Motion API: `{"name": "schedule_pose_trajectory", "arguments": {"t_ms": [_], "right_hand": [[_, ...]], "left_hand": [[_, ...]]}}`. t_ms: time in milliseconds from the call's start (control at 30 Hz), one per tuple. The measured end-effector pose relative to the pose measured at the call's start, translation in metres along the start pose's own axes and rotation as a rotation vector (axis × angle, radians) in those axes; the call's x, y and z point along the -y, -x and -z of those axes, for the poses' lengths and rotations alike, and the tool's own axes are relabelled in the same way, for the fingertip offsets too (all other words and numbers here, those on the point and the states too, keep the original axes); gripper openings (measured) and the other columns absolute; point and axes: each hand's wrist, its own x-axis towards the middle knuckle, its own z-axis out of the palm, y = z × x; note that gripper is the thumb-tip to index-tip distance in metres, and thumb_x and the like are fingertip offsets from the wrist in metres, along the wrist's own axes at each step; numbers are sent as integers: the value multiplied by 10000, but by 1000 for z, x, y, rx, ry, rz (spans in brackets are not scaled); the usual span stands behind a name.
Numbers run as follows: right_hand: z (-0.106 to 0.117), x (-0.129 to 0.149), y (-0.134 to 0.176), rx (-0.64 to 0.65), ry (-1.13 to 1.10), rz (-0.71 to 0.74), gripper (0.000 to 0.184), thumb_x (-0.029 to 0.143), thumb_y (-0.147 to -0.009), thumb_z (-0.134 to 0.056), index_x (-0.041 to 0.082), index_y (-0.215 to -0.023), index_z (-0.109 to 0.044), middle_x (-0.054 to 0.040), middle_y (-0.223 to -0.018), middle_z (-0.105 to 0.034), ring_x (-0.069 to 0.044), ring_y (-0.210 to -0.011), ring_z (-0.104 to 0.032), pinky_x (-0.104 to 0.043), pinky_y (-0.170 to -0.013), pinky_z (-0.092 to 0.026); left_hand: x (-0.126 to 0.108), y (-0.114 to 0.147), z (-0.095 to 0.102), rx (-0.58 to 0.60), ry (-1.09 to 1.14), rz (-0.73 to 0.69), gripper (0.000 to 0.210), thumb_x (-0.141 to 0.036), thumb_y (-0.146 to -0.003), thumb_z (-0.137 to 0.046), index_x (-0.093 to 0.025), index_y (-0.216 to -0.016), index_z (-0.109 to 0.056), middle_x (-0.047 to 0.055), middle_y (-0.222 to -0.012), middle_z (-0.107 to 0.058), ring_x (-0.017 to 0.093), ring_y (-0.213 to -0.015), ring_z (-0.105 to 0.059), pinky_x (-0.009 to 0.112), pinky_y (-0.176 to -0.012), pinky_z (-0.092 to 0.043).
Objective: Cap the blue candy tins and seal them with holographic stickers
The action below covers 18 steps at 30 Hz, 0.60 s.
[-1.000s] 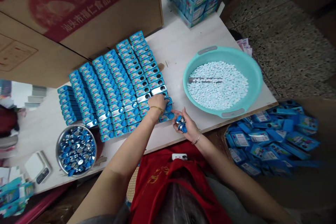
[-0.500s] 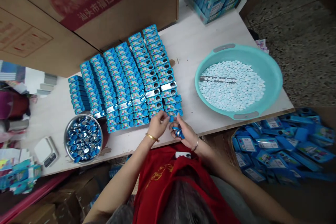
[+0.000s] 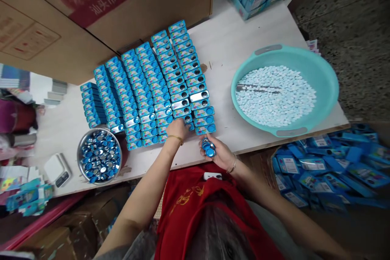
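My left hand [image 3: 177, 131] reaches over the front of the blue tins [image 3: 161, 99], its fingers bent down and pressed together at a tin near the front of one row. Whatever sits under its fingertips is hidden. My right hand [image 3: 219, 153] is palm up at the table's front edge, fingers curled round several round blue caps [image 3: 209, 147] with silvery rims. The tins stand in tight rows; those on the right show dark round holes, while many others have blue discs there. A metal bowl [image 3: 81, 158] at the left holds many more such caps.
A turquoise basin [image 3: 324, 85] of pale tablets, with a metal scoop or tongs [image 3: 258, 88] in it, stands to the right. Large cartons [image 3: 146, 12] rise behind the tins. A small white scale [image 3: 57, 169] lies left. Blue packets [image 3: 319, 170] are piled below the table's right side.
My left hand has moved left and forward, from beside my right hand onto the tins. My right hand has turned more open, showing the caps in it. The camera view has shifted slightly.
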Motion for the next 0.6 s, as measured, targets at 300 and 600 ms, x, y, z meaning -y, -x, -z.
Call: {"name": "schedule_pose_trajectory", "arguments": {"t_ms": [300, 600], "right_hand": [[-11, 5, 3, 21, 100, 43, 417, 520, -823, -539, 244, -1136, -522, 27, -660, -576, -100, -455, -499, -172, -332, -238], [-21, 7, -5, 22, 109, 67, 509, 443, -800, -572, 285, -1240, -370, 63, -564, -577, -101, -362, -466, -162, -319, -195]], "left_hand": [[7, 11, -2, -84, 105, -84, 259, -420, -836, -552, -180, -849, -647, 112, -818, -667, 261, -809, -625, 332, -675, -429], [15, 44, -17, 85, 882, -530, 147, -299, -783, -617, -167, -718, -599, 17, -757, -620, 151, -826, -566, 296, -820, -436]]}}
